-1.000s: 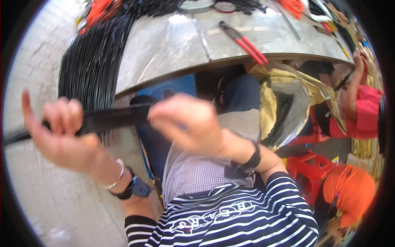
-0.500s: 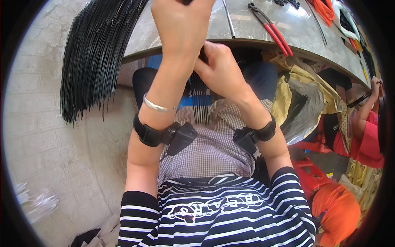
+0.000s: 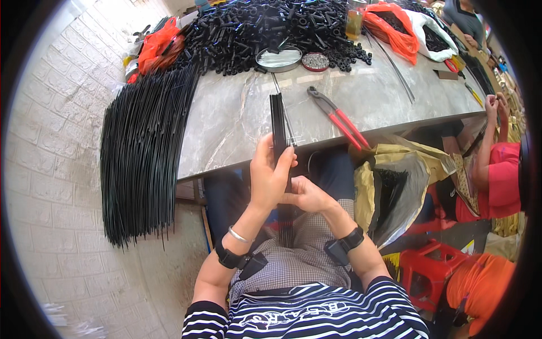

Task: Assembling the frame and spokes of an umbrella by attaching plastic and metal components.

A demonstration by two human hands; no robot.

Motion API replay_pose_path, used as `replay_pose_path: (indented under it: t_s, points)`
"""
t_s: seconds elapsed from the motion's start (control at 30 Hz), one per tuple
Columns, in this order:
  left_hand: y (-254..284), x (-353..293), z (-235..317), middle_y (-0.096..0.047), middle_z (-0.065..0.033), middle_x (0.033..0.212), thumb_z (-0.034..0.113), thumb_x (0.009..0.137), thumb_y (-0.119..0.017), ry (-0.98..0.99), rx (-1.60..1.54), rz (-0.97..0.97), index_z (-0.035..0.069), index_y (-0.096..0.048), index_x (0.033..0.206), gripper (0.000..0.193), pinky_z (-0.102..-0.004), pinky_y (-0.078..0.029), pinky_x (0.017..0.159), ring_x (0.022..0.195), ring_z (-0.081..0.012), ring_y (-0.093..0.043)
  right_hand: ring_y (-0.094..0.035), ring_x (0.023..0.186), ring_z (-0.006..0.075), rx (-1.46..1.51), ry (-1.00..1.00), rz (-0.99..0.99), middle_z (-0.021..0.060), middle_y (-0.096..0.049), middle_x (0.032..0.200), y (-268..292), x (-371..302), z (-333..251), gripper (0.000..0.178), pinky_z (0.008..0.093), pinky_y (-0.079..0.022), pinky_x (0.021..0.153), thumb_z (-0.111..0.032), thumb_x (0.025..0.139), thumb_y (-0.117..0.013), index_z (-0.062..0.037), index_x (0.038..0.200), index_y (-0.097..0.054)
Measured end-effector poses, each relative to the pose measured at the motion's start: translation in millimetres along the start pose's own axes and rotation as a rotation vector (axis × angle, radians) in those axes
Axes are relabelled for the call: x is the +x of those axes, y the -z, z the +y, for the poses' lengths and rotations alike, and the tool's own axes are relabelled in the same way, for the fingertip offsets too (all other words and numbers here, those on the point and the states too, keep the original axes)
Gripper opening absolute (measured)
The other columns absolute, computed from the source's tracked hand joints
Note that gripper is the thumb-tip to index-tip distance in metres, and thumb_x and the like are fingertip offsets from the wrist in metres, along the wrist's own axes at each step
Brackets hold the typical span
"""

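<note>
A narrow bundle of thin black rods [image 3: 279, 121] stands roughly upright in front of me, its lower ends over my checked lap cloth. My left hand [image 3: 270, 176] is closed round its middle, with the thumb along the right side. Just below, my right hand [image 3: 309, 195] is closed on the same bundle, thumb pointing left across it. A few fine silvery wires stick out near my left fingertips, too small to make out. The bundle's upper end rises above the table's front edge. Pliers with red handles [image 3: 345, 125] lie on the table to the right.
A large heap of black rods [image 3: 144, 161] hangs over the grey table's [image 3: 226, 121] left end. Farther back are a pile of black tubular parts [image 3: 243, 34], a round tin of white sticks [image 3: 279, 59] and an orange bag [image 3: 395, 25]. A gold-lined sack [image 3: 418, 181] and another person's arm [image 3: 484, 147] are at right.
The view now takes in more of the table. Both hands appear lower in the picture, and the upper part of the bundle has come into sight. Both hands stay on the rods.
</note>
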State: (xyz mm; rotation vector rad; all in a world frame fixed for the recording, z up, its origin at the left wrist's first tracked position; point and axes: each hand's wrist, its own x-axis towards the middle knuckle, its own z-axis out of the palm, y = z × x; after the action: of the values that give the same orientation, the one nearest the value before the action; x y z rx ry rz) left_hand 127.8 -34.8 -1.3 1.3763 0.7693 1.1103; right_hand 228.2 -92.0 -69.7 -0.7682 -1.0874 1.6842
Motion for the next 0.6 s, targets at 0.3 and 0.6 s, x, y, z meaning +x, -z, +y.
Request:
replay_pose_path:
  t_s: [0.3, 0.6]
  points:
    - [36.4, 3.2, -4.3, -0.063, -0.0209, 0.108, 0.001, 0.090, -0.058, 0.108, -0.254, 0.051, 0.001, -0.011, 0.147, 0.074, -0.0363, -0.055, 0.083, 0.094, -0.0250, -0.066, -0.064, 0.078, 0.0130, -0.005, -0.119, -0.073, 0.0060, -0.068, 0.083, 1.4, 14.4, -10.9, 0.009, 0.0274, -0.052, 0.073, -0.007, 0.088, -0.062, -0.0003, 0.092, -0.066]
    - [57.4, 13.5, -5.3, -0.066, -0.0128, 0.087, 0.024, 0.099, -0.050, 0.276, -0.286, -0.345, -0.001, -0.059, 0.099, 0.026, -0.0298, -0.055, 0.071, 0.077, -0.0186, -0.066, -0.069, 0.074, 0.0196, -0.585, 0.118, 0.367, 0.0145, -0.066, 0.077, 1.4, 3.5, -63.7, 0.033, 0.0308, -0.053, 0.064, -0.013, 0.076, -0.074, 0.0024, 0.101, -0.060]
